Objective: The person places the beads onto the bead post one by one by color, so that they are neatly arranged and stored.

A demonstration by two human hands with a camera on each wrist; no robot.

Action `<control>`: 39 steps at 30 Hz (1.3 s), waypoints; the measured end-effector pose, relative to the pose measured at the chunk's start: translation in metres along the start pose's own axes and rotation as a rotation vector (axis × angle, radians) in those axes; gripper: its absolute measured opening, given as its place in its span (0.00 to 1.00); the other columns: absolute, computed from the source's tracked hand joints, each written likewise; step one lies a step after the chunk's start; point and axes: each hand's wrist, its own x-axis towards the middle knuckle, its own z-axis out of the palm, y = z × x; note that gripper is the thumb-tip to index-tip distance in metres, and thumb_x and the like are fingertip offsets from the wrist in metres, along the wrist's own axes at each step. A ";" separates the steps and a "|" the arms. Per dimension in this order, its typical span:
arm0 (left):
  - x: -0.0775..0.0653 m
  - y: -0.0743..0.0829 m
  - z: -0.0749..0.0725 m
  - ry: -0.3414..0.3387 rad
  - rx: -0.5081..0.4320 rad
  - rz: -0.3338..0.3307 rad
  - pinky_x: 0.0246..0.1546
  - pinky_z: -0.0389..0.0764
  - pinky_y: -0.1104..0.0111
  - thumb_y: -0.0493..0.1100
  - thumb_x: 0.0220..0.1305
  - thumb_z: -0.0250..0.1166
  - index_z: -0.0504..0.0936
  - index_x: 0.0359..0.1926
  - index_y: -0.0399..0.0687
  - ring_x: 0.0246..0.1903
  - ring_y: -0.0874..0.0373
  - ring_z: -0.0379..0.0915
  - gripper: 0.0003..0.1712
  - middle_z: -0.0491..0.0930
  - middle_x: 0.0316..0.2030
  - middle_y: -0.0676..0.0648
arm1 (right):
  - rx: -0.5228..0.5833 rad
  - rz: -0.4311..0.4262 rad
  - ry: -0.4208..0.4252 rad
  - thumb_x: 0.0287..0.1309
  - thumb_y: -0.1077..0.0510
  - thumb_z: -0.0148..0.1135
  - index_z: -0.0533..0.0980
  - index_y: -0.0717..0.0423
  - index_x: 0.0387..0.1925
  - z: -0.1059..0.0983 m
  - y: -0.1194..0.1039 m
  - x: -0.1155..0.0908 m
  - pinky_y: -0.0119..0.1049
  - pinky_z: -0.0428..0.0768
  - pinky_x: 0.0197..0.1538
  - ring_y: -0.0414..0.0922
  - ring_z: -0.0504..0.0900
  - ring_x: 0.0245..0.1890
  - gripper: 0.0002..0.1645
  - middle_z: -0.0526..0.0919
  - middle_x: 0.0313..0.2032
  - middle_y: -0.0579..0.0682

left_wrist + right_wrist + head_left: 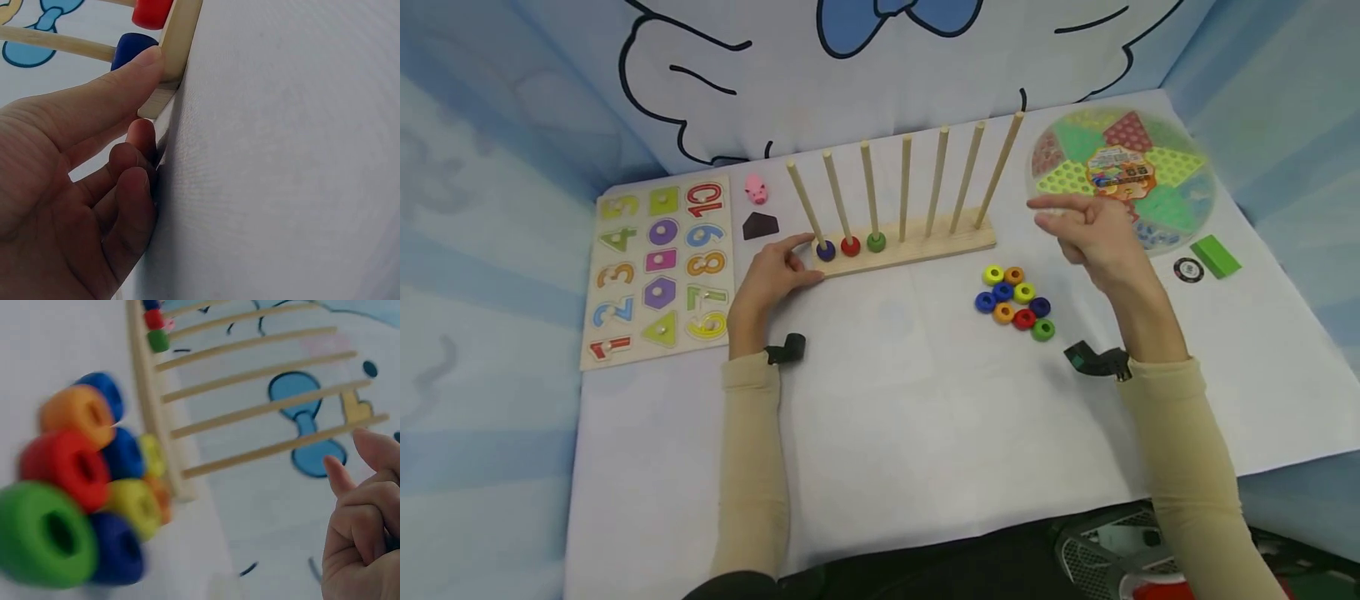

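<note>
A wooden peg stand with several upright pegs stands on the table. Blue, red and green rings sit at the feet of its three leftmost pegs. My left hand grips the stand's left end, its thumb on the base beside the blue ring. To the right of the stand, my right hand is raised with nothing between thumb and index finger; its other fingers are curled. Between the hands lies a cluster of loose rings, including a green ring and a red ring.
A number puzzle board lies at the left, with a pink pig figure and a dark block beside it. Behind my right hand is a round game board. A green block and a round chip lie near it.
</note>
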 end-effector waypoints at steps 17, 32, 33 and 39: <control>-0.006 -0.005 -0.002 0.014 -0.008 0.003 0.30 0.64 0.64 0.46 0.54 0.72 0.69 0.66 0.55 0.28 0.53 0.65 0.38 0.73 0.30 0.44 | -0.307 0.333 -0.032 0.56 0.46 0.66 0.76 0.61 0.54 -0.029 0.089 0.004 0.37 0.53 0.14 0.39 0.53 0.08 0.30 0.59 0.08 0.42; -0.001 -0.004 0.000 0.016 0.009 0.010 0.30 0.64 0.64 0.47 0.54 0.72 0.69 0.66 0.54 0.28 0.53 0.65 0.38 0.73 0.30 0.44 | -0.329 0.357 -0.049 0.56 0.51 0.68 0.75 0.63 0.54 -0.025 0.098 0.005 0.30 0.55 0.14 0.35 0.56 0.09 0.28 0.65 0.10 0.42; -0.001 -0.004 0.000 0.015 0.011 0.009 0.30 0.64 0.64 0.47 0.54 0.72 0.69 0.66 0.54 0.28 0.53 0.65 0.38 0.73 0.30 0.44 | -0.335 0.351 -0.052 0.56 0.51 0.67 0.75 0.63 0.54 -0.025 0.098 0.005 0.30 0.55 0.14 0.35 0.56 0.09 0.28 0.64 0.10 0.42; -0.002 -0.002 0.001 0.016 0.001 0.005 0.30 0.63 0.65 0.47 0.54 0.72 0.69 0.66 0.54 0.27 0.53 0.64 0.38 0.73 0.29 0.44 | -0.356 0.330 -0.069 0.57 0.50 0.67 0.75 0.63 0.53 -0.025 0.098 0.005 0.31 0.55 0.14 0.36 0.56 0.10 0.28 0.65 0.11 0.43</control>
